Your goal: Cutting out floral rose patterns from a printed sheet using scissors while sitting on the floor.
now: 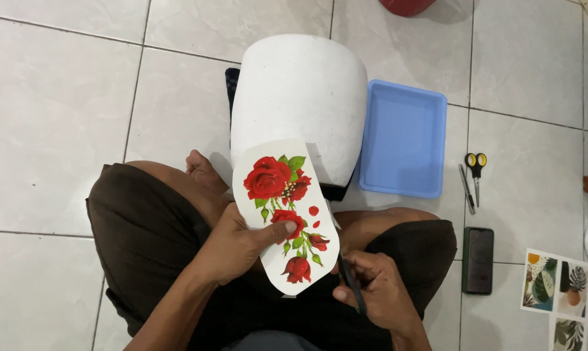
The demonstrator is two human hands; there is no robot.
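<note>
My left hand (237,246) holds a white cut-out paper with red roses and green leaves (285,214), thumb pressed on its middle. The paper stands tilted over my lap and overlaps the near edge of a large white pot (299,91) lying on the floor in front of me. My right hand (375,286) grips a thin dark tool (351,283), like a brush or blade handle, at the paper's lower right edge. I sit cross-legged in dark shorts.
A shallow blue plastic tray (404,138) lies right of the pot. Beyond it are small scissors with yellow-black handles (476,170), a pen (466,188), a dark phone (479,260) and printed leaf pictures (557,286). A red object (406,6) sits at the top edge.
</note>
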